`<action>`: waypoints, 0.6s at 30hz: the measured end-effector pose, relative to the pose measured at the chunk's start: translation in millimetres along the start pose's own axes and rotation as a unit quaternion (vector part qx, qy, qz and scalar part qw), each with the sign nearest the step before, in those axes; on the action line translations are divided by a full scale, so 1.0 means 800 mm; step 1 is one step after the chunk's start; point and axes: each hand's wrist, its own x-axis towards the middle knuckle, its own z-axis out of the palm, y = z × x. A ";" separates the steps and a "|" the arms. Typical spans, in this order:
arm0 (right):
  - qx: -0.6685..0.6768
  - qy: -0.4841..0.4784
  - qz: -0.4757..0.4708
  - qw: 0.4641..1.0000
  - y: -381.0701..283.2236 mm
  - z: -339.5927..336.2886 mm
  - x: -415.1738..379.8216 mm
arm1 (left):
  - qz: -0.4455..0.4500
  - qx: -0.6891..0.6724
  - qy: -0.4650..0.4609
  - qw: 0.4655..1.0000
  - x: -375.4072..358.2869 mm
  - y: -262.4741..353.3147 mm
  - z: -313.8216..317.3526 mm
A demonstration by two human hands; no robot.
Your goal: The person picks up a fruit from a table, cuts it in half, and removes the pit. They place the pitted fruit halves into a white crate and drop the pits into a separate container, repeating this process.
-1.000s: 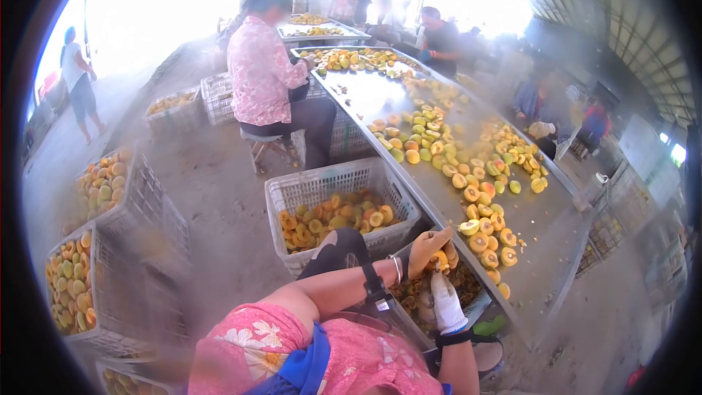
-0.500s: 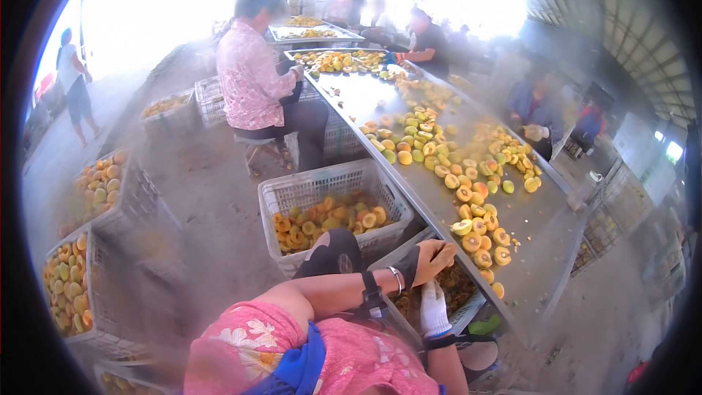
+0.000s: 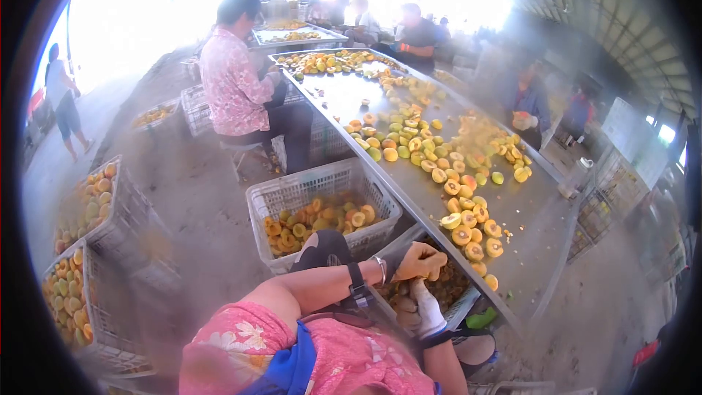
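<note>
Left hand and right hand partly hide a crate.

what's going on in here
Someone in a pink top is at a long metal table with fruit on it, much of it halved. Their left hand and gloved right hand are close together over a crate by the table's edge; whether they hold a piece is hard to make out. Another crate with cut fruit stands to the left, and a co-worker sits further along.
</note>
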 end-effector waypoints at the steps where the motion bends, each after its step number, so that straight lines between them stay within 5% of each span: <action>1: 0.046 -0.048 0.021 0.998 -0.001 -0.001 -0.001 | -0.001 -0.119 -0.013 0.993 0.001 -0.004 0.000; 3: 0.137 -0.142 0.062 0.978 -0.006 -0.005 -0.002 | -0.002 -0.351 -0.039 0.936 0.004 -0.013 -0.001; 6: -0.051 0.019 -0.037 0.998 0.008 -0.011 0.012 | 0.036 -0.147 0.002 0.988 0.020 -0.045 0.005; 9: -0.082 0.021 -0.085 0.993 0.028 -0.048 0.040 | 0.046 0.238 -0.090 0.966 0.001 0.012 -0.012; 11: -0.009 0.008 -0.041 0.999 0.024 -0.033 0.033 | -0.038 0.061 -0.034 0.997 0.013 -0.015 -0.006; 12: 0.098 -0.037 0.037 0.994 0.005 -0.011 0.012 | 0.007 -0.128 0.002 0.992 0.019 -0.033 0.001; 13: 0.143 -0.027 0.048 0.988 0.001 -0.007 0.014 | 0.040 -0.188 -0.055 0.980 0.031 -0.052 -0.011; 14: 0.186 -0.017 0.054 0.981 -0.001 -0.010 0.019 | 0.000 -0.289 -0.059 0.956 0.033 -0.052 -0.012; 16: 0.208 -0.195 0.054 0.957 0.004 -0.034 0.027 | -0.049 -0.466 0.032 0.883 0.043 -0.062 -0.005; 18: 0.210 -0.209 0.039 0.954 0.000 -0.026 0.019 | -0.023 -0.572 0.079 0.816 0.057 -0.084 -0.014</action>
